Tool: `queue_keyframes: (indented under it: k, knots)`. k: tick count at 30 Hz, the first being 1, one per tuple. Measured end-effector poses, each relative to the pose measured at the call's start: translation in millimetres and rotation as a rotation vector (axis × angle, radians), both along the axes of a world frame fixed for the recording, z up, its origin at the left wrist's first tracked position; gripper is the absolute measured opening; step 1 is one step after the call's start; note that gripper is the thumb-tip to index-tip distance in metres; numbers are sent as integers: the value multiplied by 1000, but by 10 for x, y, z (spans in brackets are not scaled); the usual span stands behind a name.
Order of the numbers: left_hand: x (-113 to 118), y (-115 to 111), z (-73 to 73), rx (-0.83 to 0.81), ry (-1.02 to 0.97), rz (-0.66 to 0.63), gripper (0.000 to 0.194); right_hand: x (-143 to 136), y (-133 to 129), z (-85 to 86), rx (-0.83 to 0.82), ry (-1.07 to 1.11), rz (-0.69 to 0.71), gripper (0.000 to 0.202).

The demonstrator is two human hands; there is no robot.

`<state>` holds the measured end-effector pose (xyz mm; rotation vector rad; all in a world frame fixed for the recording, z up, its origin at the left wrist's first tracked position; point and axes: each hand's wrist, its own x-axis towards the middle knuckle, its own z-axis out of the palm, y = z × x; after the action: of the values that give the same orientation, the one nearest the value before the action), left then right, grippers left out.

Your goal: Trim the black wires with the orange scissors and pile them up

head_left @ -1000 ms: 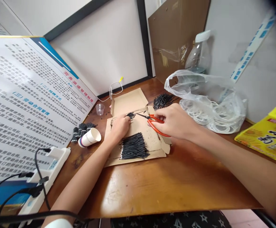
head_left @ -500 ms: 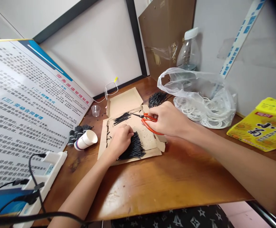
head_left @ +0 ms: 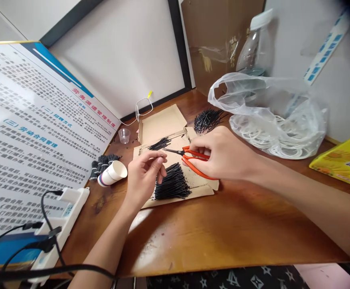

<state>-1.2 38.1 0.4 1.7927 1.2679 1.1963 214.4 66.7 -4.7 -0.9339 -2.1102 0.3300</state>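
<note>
My right hand [head_left: 223,154] grips small scissors [head_left: 184,153] by their orange handles, with the dark blades pointing left. Just beside the blade tips, my left hand [head_left: 144,174] is closed in a pinch; what sits between thumb and forefinger is too small to make out. Below the hands, a neat stack of short black strands [head_left: 176,182] lies on a flattened cardboard box [head_left: 162,122]. A smaller bundle of black strands [head_left: 159,143] rests farther back on the same cardboard. Behind my right hand is a loose heap of black strands [head_left: 207,120].
To the left are a tipped paper cup [head_left: 113,174], tied black bundles [head_left: 102,165], a small clear cup [head_left: 124,136] and a white power strip [head_left: 62,228] with cables. A clear plastic bag [head_left: 271,132] of white loops, a bottle [head_left: 254,52] and a yellow packet [head_left: 343,160] stand right.
My left hand has lifted off the black stack, turned over and come up to the scissor tips in a pinch. The scissors have come slightly nearer. The camera view has shifted a little.
</note>
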Motion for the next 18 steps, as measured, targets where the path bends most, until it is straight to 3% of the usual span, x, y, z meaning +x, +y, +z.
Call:
queue_keyframes:
  k: [11, 18]
  knots:
    - [13, -33, -8, 46, -28, 4, 8, -12, -28, -58, 16, -42, 40, 34]
    - [7, -39, 6, 29, -2, 24, 7, -8, -23, -45, -48, -87, -23, 33]
